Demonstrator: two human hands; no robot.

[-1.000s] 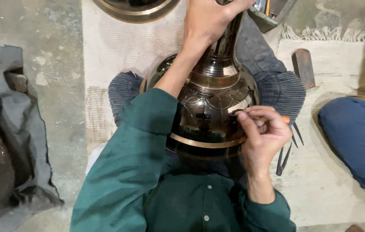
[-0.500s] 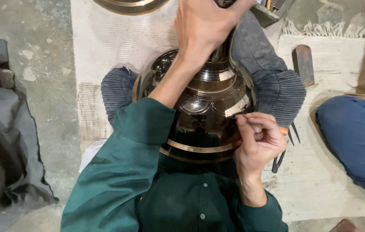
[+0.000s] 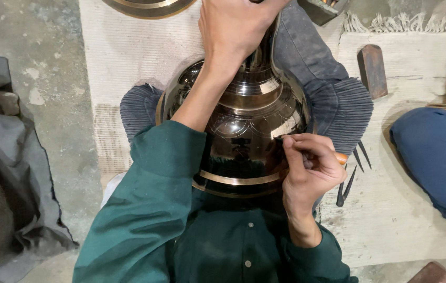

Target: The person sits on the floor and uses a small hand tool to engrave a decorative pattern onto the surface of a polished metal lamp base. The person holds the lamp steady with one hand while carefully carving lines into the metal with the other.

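A large dark polished metal vase with engraved arcs and a brass band lies in my lap between my knees. My left hand grips its narrow neck at the top of the view. My right hand is pinched on a small engraving tool, its tip against the vase's right shoulder. The tool itself is mostly hidden by my fingers. My green sleeves fill the lower part of the view.
Metal dividers lie on the pale mat by my right knee. A dark wooden block sits further right. Another person's blue-clad leg is at the right edge. Grey cloth lies left; a brass rim shows at top.
The view has drifted slightly left. My right hand has edged a little along the vase's shoulder; my left hand keeps its hold on the neck.
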